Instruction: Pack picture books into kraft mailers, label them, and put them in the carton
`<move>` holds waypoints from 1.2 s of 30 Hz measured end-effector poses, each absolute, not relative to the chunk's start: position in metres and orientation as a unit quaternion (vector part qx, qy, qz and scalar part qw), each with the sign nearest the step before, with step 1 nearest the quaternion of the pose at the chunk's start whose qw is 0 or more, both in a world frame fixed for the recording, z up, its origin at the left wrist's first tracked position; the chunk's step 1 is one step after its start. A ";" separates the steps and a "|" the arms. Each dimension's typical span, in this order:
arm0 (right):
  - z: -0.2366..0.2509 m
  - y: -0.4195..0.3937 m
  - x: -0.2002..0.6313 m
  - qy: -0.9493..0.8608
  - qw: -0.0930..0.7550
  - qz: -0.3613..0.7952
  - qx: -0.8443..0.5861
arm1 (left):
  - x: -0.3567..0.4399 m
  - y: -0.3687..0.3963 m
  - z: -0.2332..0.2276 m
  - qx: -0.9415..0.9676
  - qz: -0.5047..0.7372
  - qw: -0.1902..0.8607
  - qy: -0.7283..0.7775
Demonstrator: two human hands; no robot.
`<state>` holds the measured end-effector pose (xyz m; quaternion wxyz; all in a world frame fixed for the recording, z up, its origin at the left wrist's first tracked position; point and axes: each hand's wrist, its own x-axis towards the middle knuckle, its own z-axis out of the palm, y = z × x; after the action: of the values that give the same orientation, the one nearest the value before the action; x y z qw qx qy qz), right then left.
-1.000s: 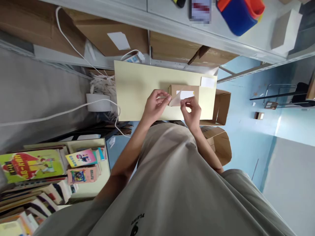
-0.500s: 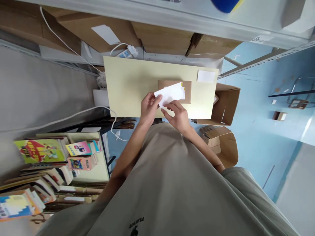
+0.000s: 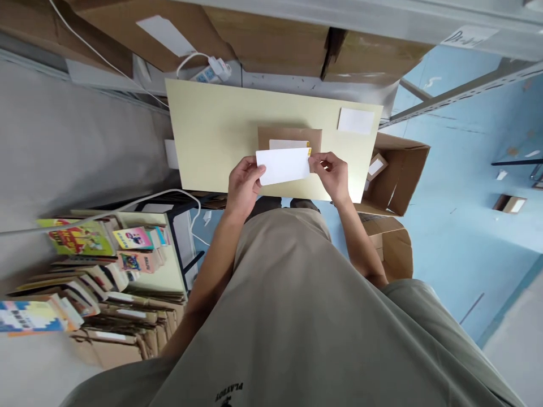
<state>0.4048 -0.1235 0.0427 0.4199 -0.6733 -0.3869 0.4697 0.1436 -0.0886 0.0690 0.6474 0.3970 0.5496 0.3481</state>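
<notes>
A blank white label with a small yellow mark at its right corner is held over the front of the pale yellow table. My left hand pinches its left end, the thumb on top. My right hand has its fingertips pressed together at the right edge, by the yellow mark. Just behind it, a flat brown cardboard box lies on the table. A second white label with a yellow mark shows on that box, partly covered by the held one.
Another white slip lies at the table's back right. An open carton with a small parcel stands to the right. Books and folded cardboard fill the left. A white cable and power strip are near the table.
The held label has turned from a slant to nearly level and come nearer my body. My right hand has moved right, from its lower edge to its right edge.
</notes>
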 end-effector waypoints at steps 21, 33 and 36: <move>-0.021 -0.109 0.392 -0.371 0.351 0.424 -0.748 | 0.154 -0.057 -0.038 0.449 0.306 0.515 0.663; -0.035 -0.120 0.363 -0.399 0.230 0.399 -0.793 | 0.146 -0.065 -0.047 0.435 0.267 0.475 0.717; -0.039 -0.122 0.367 -0.397 0.238 0.395 -0.794 | 0.146 -0.067 -0.046 0.446 0.274 0.484 0.701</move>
<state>0.3671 -0.1219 -0.0387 0.2382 -0.7936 -0.3969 0.3948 0.1464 -0.0667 -0.0457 0.4844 0.4457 0.7013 0.2737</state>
